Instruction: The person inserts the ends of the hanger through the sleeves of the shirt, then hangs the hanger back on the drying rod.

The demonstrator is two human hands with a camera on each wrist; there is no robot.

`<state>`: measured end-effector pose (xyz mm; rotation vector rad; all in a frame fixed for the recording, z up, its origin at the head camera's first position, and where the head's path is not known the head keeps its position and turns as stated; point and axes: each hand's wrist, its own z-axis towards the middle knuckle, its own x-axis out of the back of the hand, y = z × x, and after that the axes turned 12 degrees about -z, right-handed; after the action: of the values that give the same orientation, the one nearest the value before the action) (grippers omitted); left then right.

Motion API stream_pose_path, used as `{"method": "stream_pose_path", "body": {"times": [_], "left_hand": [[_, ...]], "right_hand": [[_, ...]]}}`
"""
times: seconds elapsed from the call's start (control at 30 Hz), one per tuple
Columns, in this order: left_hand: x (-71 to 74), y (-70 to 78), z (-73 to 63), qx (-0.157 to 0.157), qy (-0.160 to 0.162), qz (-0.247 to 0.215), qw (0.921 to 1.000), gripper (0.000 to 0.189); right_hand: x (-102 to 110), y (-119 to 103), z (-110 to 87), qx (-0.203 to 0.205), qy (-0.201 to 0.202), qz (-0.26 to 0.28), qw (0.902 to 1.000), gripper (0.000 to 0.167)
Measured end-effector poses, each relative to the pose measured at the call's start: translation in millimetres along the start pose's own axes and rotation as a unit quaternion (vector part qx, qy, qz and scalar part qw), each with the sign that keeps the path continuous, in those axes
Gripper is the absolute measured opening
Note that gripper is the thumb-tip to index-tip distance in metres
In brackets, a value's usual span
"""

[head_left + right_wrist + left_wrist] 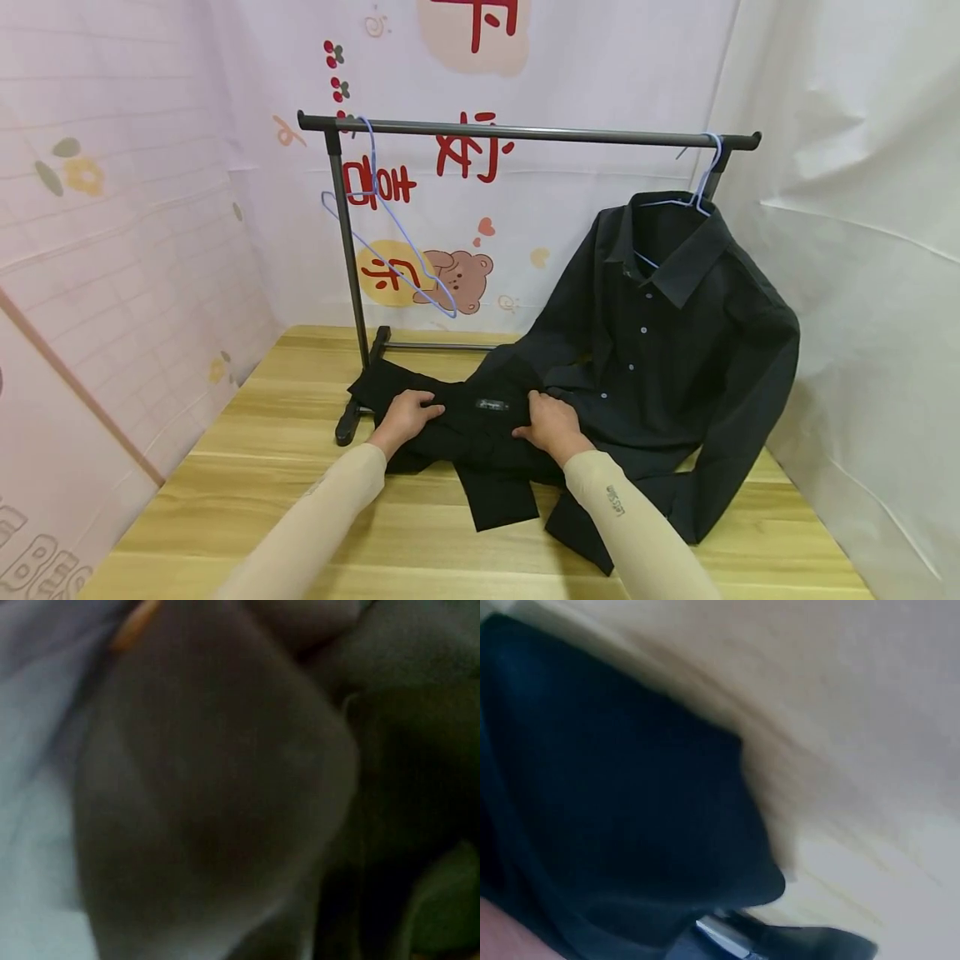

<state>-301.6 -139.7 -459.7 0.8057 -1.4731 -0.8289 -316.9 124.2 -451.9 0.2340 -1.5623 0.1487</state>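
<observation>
A dark garment with a small pale label lies spread across the table, creased, two narrow ends reaching toward the front. My left hand grips its cloth left of the label, thumb pointing inward. On the label's other side my right hand grips the same cloth, fingers partly hidden. In the left wrist view, a black flap of the garment stands over the wood, a sliver of hand at the corner. Dark blurred cloth fills most of the right wrist view.
Behind my hands stands a black clothes rack. A bare blue hanger hangs at its left. At its right a black button-up shirt hangs on another blue hanger, its lower part draping onto the wooden table beside the garment.
</observation>
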Motion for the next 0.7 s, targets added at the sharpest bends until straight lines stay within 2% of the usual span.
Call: {"method": "stream_pose_path", "body": {"times": [0.23,0.43,0.6,0.7], "left_hand": [[0.7,-4.7,3.9,-0.005,-0.019,0.016,0.9997,0.037],[0.0,-5.0,5.1,0.009,-0.022,0.005,0.9997,0.046],[0.7,-4.6,3.9,0.004,-0.017,0.001,0.9998,0.043],[1.0,-4.7,3.2,-0.002,-0.015,0.002,0.9999,0.034]], "right_hand": [[-4,4,2.2,0.001,0.008,0.011,0.9999,0.07],[-5,11,4.6,0.011,0.01,0.022,0.9996,0.069],[4,17,5.8,0.017,-0.017,0.057,0.9981,0.073],[14,22,6.1,0.018,-0.038,0.091,0.995,0.071]]}}
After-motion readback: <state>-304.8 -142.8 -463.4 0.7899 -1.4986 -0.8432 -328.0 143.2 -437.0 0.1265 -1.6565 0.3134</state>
